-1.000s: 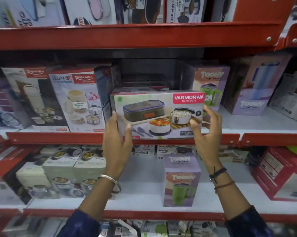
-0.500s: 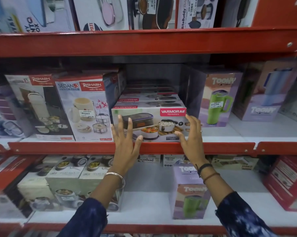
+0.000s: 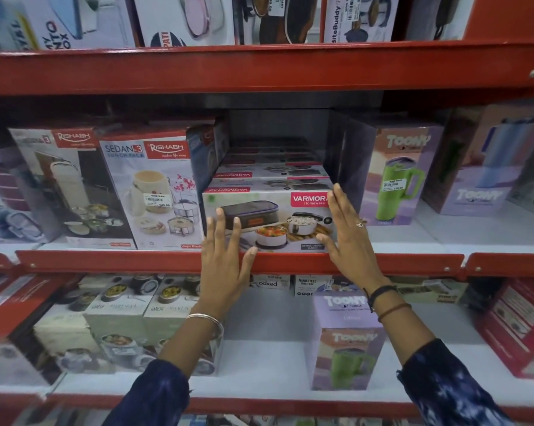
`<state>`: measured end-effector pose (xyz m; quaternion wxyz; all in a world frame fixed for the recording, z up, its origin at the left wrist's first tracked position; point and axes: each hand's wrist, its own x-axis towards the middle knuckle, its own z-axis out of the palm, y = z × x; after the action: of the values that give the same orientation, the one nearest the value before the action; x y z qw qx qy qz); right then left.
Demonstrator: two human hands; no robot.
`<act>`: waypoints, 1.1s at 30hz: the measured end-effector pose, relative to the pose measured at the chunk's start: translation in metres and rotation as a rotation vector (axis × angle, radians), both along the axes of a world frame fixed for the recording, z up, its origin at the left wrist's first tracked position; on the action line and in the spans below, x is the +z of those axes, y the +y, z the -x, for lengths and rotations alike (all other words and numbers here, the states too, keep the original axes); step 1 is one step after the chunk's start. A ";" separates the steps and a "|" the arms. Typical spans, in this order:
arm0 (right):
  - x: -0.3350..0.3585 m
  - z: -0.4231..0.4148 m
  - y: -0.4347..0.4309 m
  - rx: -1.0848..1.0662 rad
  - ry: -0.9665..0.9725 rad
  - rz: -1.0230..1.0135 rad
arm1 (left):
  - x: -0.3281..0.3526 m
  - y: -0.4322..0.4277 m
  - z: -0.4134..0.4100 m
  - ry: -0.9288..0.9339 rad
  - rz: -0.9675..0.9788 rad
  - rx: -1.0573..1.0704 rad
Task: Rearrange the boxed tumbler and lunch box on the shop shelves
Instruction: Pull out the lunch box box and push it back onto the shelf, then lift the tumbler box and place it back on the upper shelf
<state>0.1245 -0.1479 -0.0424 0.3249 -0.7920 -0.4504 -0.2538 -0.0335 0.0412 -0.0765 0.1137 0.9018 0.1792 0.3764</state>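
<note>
The Varmora lunch box carton (image 3: 268, 222) stands on the middle shelf (image 3: 397, 263), in front of a row of like cartons. My left hand (image 3: 225, 259) lies flat against its lower left front, fingers spread. My right hand (image 3: 348, 235) presses its right edge with straight fingers. Neither hand grips it. A lilac Toony tumbler box (image 3: 345, 339) with a green mug picture stands on the lower shelf (image 3: 259, 379), below my right wrist. Another Toony tumbler box (image 3: 397, 176) stands right of the carton on the middle shelf.
Rishabh lunch pack boxes (image 3: 148, 192) crowd the carton's left side. More Toony boxes (image 3: 480, 167) fill the right. Ganesh boxes (image 3: 121, 321) and a red box (image 3: 517, 327) sit on the lower shelf. The red upper shelf lip (image 3: 259, 69) hangs overhead.
A second ago both hands held the lunch box carton in front of the shelf. It now stands in its row, and my hands have opened flat against its front.
</note>
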 end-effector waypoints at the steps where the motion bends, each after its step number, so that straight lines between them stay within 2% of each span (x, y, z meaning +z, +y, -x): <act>1: 0.000 0.001 -0.002 0.010 0.006 -0.008 | 0.002 -0.003 0.001 -0.033 0.042 -0.020; 5: -0.011 0.019 -0.022 0.044 0.096 -0.163 | -0.002 -0.026 0.011 -0.181 0.170 -0.107; 8: -0.036 0.036 -0.050 0.041 0.256 -0.343 | -0.021 -0.063 0.020 -0.294 0.215 -0.225; 11: -0.074 0.053 -0.078 -0.013 0.447 -0.529 | -0.059 -0.105 0.024 -0.246 0.270 -0.388; 13: -0.104 0.059 -0.095 -0.068 0.549 -0.587 | -0.086 -0.126 0.020 -0.177 0.362 -0.423; 18: -0.164 0.057 -0.121 -0.162 0.859 -0.544 | -0.140 -0.157 0.003 -0.097 0.819 -0.360; 22: -0.196 0.045 -0.130 -0.166 1.089 -0.355 | -0.167 -0.166 -0.005 0.088 1.077 -0.276; 24: -0.208 0.043 -0.131 -0.132 1.125 -0.270 | -0.171 -0.171 -0.008 0.147 1.095 -0.278; 26: -0.215 0.044 -0.132 -0.099 1.163 -0.234 | -0.171 -0.175 -0.010 0.166 1.023 -0.284; 29: -0.218 0.050 -0.138 -0.039 1.195 -0.277 | -0.174 -0.177 -0.009 0.093 0.994 -0.290; 33: -0.201 0.065 -0.149 -0.001 1.132 -0.389 | -0.160 -0.184 0.011 -0.021 0.950 -0.299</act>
<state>0.0599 -0.2967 -0.2433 0.6533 -0.7303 -0.1520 0.1297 -0.0443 -0.1428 -0.2361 0.5664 0.7625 0.1985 0.2417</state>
